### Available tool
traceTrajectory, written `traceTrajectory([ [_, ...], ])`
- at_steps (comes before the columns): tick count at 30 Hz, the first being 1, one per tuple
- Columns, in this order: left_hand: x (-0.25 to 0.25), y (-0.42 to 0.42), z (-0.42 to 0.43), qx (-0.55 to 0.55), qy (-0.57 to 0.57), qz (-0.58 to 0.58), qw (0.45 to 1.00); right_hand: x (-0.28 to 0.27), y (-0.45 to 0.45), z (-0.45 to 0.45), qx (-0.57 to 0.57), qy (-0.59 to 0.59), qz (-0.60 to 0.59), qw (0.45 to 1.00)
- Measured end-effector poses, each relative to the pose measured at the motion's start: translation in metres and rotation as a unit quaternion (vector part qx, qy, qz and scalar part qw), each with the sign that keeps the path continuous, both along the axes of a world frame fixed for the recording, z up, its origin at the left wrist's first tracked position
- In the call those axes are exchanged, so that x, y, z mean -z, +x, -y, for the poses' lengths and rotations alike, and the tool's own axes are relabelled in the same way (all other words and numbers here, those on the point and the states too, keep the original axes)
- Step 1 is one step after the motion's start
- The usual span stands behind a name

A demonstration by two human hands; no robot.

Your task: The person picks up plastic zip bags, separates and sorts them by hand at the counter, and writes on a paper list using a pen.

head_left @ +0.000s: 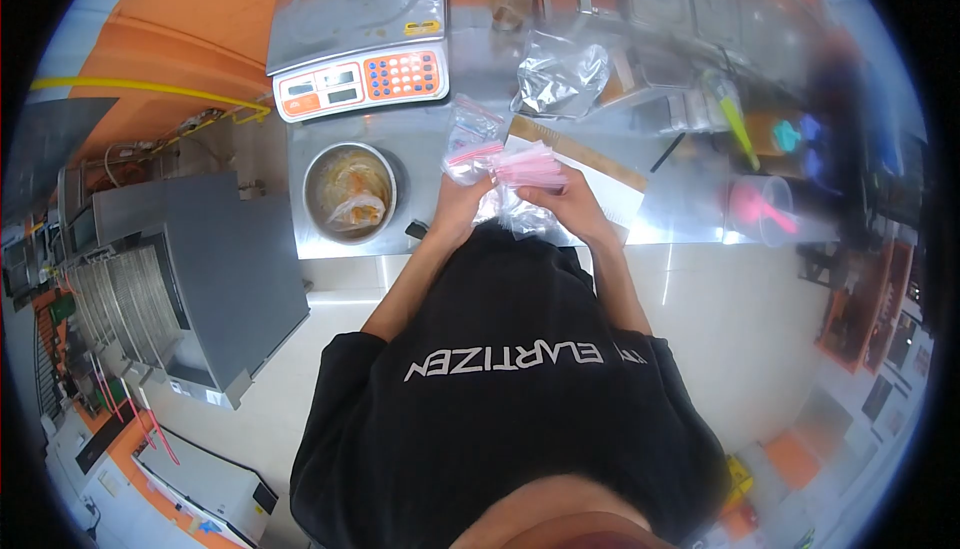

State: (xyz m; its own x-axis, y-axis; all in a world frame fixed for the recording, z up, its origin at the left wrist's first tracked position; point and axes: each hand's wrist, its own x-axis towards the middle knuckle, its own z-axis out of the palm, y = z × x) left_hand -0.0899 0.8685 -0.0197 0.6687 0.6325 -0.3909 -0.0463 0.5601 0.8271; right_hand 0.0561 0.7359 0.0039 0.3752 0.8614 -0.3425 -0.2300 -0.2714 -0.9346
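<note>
My left hand [459, 207] is closed on clear zip-lock bags with a pink-red seal strip, near the front edge of the steel table. Close beside it, my right hand [577, 207] grips a fanned stack of zip-lock bags [530, 166], their pink strips bunched together. The fingertips of both hands nearly meet at the bags. Another clear zip-lock bag [474, 121] lies just beyond my left hand. Under the stack and to its right is a white sheet or board [622, 194] with a brown upper edge.
A metal pot [310, 195] holding a plastic bag and yellowish contents stands left. Behind it sits a weighing scale [360, 84]. A crumpled clear bag [563, 74] lies at the back. At right are a clear cup [775, 234] with a pink spoon and a green-handled tool [735, 124].
</note>
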Motion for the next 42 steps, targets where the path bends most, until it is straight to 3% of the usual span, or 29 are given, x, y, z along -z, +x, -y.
traceTrajectory([
  [3, 0.004, -0.001, -0.002, 0.02, 0.048, -0.007, 0.999, 0.013, -0.003, 0.0, 0.005, -0.022, -0.001, 1.0],
  [6, -0.006, 0.002, -0.002, -0.042, -0.149, 0.025, 0.988, 0.008, -0.006, -0.002, 0.05, 0.005, -0.008, 0.999],
  [9, -0.01, -0.003, -0.01, -0.012, -0.313, 0.105, 0.944, -0.003, -0.004, -0.004, 0.07, 0.02, -0.01, 0.997],
  [15, 0.002, 0.006, 0.0, 0.017, -0.035, 0.03, 0.999, 0.008, 0.001, 0.005, 0.002, -0.014, 0.01, 1.0],
  [24, -0.003, 0.005, -0.001, 0.038, -0.019, -0.014, 0.999, 0.012, -0.002, 0.005, 0.042, -0.018, -0.031, 0.998],
  [27, -0.01, 0.005, -0.003, -0.006, -0.294, 0.019, 0.956, 0.006, 0.0, 0.002, 0.06, -0.002, -0.008, 0.998],
  [30, -0.003, 0.001, -0.009, 0.02, -0.305, 0.064, 0.95, -0.004, 0.003, 0.0, 0.072, 0.022, 0.025, 0.997],
  [36, -0.003, 0.004, -0.007, 0.015, -0.119, 0.021, 0.993, -0.001, 0.006, 0.004, 0.086, -0.013, 0.063, 0.994],
  [42, -0.008, 0.005, -0.011, -0.04, -0.084, 0.025, 0.995, -0.017, 0.014, 0.01, 0.026, -0.001, 0.052, 0.998],
])
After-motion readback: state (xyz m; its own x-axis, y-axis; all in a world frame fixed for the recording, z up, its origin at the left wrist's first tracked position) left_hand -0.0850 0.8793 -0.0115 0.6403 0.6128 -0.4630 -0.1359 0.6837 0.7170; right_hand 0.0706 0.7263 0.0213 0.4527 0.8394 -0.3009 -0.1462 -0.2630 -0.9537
